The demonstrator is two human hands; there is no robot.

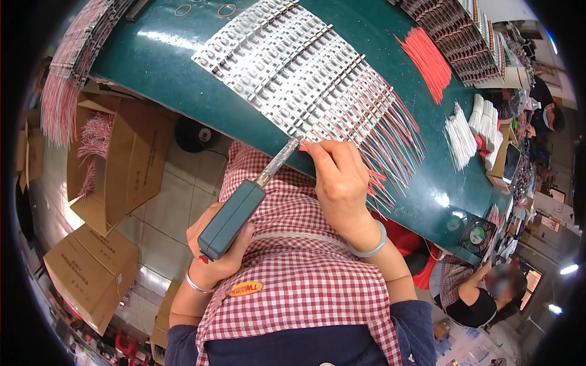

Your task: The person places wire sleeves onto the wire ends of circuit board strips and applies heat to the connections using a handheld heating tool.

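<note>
The left hand (224, 263) was wrapped around a teal handheld tool (232, 219), metal nose angled forward to the near edge of the white boards (287, 67) on the green table (177, 79). There the right hand (339, 180), knuckles up, pinched a red wire (303, 148) — its end too small to make out. A lettered orange oval label (246, 289) sat on the checked apron (305, 299).

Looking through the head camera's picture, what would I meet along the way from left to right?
Open cardboard box → left hand gripping a green tool → right hand → red wire bundle → white bundle.
</note>
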